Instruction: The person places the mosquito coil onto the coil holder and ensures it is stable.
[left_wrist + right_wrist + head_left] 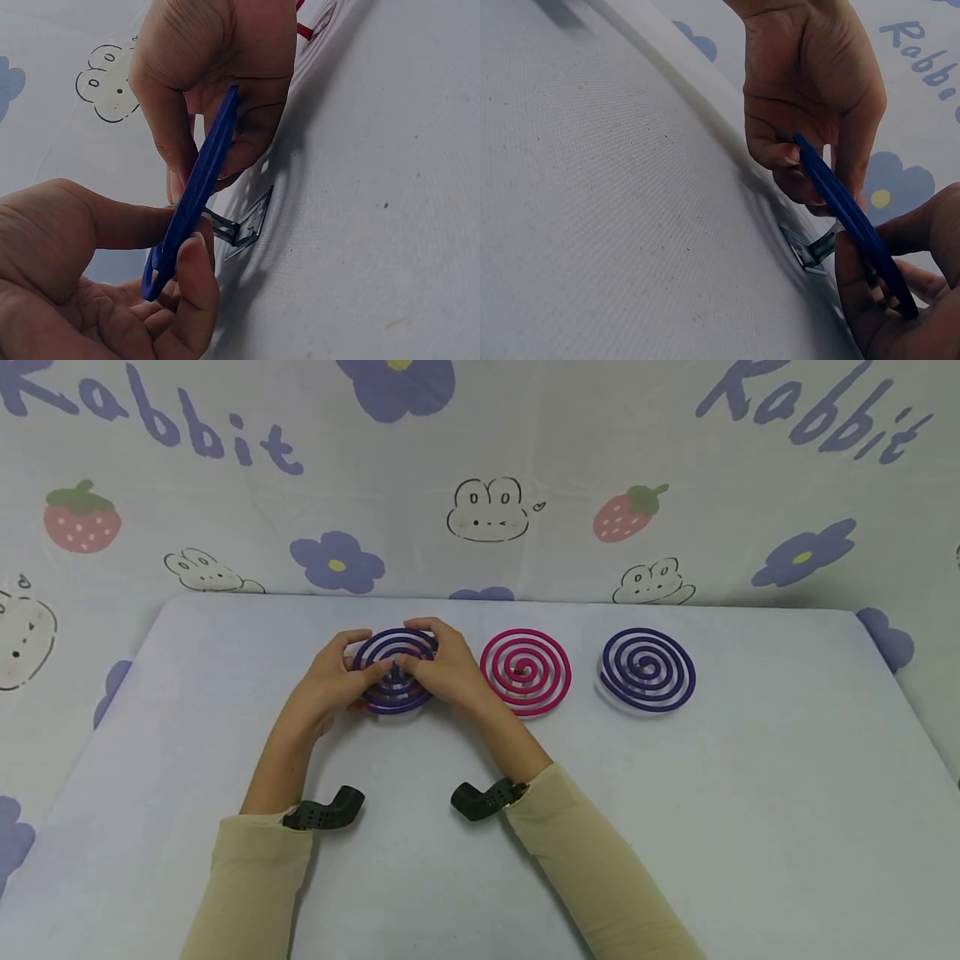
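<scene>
Both hands are at a dark blue mosquito coil [397, 707] on the left of the row. My left hand [330, 677] grips its left side, with the thumb on top near the middle and fingers beneath. From the right, my right hand [452, 667] holds the opposite side, its thumb also near the center. Under the coil, a small metal stand [246, 225] rests on the table; the wrist views show the coil edge-on above it. Fingers hide where coil and stand meet, so I cannot tell whether they are joined.
Right of the hands lies a pink mosquito coil [527, 670], with a small stand partly visible beneath. Farther right is another dark blue coil [647, 667]. A white cloth covers the table [750, 793]; a printed curtain [555, 435] hangs behind.
</scene>
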`<state>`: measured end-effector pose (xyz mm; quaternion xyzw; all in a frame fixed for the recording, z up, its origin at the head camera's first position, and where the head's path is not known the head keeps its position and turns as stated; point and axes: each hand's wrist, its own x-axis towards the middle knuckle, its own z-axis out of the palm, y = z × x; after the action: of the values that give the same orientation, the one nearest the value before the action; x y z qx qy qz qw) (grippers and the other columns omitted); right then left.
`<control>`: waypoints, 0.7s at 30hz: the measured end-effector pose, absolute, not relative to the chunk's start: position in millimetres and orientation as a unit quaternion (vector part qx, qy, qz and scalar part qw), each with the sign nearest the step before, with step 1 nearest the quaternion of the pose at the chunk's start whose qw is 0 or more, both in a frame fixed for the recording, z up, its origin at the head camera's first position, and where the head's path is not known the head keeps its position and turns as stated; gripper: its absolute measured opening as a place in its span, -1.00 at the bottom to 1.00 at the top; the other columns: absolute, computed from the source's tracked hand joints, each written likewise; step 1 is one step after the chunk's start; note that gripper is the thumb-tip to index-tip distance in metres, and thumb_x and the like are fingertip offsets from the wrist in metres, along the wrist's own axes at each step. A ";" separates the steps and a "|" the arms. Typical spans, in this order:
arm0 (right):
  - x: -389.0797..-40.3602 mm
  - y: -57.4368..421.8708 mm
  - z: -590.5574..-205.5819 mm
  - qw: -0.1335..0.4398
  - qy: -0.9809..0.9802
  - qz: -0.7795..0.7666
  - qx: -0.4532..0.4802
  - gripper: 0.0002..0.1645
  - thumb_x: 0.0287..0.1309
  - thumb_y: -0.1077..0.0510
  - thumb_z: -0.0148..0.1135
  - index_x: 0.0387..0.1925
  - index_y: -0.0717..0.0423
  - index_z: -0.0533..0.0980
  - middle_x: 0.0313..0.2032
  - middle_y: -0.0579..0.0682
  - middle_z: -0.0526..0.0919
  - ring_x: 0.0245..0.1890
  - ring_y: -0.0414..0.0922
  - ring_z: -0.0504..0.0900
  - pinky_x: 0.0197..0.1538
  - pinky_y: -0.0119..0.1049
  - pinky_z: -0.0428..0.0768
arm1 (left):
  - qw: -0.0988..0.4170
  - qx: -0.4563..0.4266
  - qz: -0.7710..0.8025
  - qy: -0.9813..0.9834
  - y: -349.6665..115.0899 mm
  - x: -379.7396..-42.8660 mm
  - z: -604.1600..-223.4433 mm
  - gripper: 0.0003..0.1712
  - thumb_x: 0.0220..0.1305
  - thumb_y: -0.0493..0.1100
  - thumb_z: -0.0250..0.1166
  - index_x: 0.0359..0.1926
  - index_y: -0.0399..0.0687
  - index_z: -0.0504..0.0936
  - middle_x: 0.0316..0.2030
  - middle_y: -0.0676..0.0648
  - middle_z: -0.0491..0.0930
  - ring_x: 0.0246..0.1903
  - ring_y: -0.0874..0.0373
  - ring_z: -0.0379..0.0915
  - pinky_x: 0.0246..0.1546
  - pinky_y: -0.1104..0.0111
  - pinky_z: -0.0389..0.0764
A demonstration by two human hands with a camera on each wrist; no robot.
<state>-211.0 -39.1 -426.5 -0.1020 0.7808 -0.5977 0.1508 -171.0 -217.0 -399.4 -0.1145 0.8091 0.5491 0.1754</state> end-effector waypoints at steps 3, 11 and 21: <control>-211.0 -39.1 -426.3 0.152 0.777 -0.603 -0.100 -0.34 0.32 0.27 0.34 0.42 0.15 0.45 0.36 0.22 0.55 0.32 0.11 0.56 0.46 0.01 0.55 | 0.173 -0.114 0.555 0.806 -217.1 -171.1 -399.7 -0.13 0.56 -0.11 0.24 0.69 -0.02 0.00 0.36 -0.44 0.49 0.06 -0.05 0.57 -0.36 0.51 0.65; -211.3 -39.9 -427.9 0.155 0.769 -0.613 -0.091 -0.36 0.33 0.28 0.34 0.41 0.16 0.46 0.34 0.23 0.57 0.31 0.11 0.56 0.48 0.00 0.52 | 0.168 -0.113 0.572 0.795 -216.5 -171.8 -402.6 -0.13 0.56 -0.14 0.24 0.70 0.01 0.00 0.40 -0.41 0.47 0.11 -0.10 0.55 -0.33 0.50 0.65; -211.4 -40.6 -427.0 0.161 0.770 -0.612 -0.075 -0.38 0.33 0.27 0.36 0.39 0.11 0.49 0.35 0.20 0.56 0.33 0.10 0.55 0.48 0.00 0.51 | 0.163 -0.110 0.577 0.793 -215.1 -171.1 -401.9 -0.13 0.56 -0.15 0.24 0.70 0.02 0.00 0.42 -0.41 0.44 0.18 -0.17 0.54 -0.35 0.49 0.66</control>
<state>-211.4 -40.6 -427.0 -0.0753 0.7703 -0.6123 0.1613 -171.1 -215.1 -401.9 -0.1095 0.7932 0.5765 0.1629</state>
